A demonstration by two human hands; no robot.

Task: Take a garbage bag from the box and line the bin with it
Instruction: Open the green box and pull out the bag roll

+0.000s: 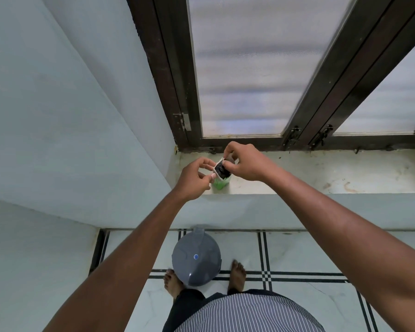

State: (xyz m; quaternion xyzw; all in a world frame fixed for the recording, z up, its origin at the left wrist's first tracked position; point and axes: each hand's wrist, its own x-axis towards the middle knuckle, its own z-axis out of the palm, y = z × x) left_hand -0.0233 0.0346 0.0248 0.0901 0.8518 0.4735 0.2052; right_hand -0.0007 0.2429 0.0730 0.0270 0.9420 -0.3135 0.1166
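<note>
A small green and white box (219,183) stands upright on the windowsill, its top flaps open. A black roll of garbage bags (220,169) shows in the opening. My left hand (197,178) pinches a flap on the box's left side. My right hand (243,161) pinches the top of the box at the roll, fingers curled over it. The grey bin (196,257) stands on the floor below the sill, between my bare feet, with its lid closed.
The marble windowsill (321,173) runs to the right under a dark-framed window (244,75). A pale wall (58,116) closes in on the left. The floor (297,255) is white tile with black lines.
</note>
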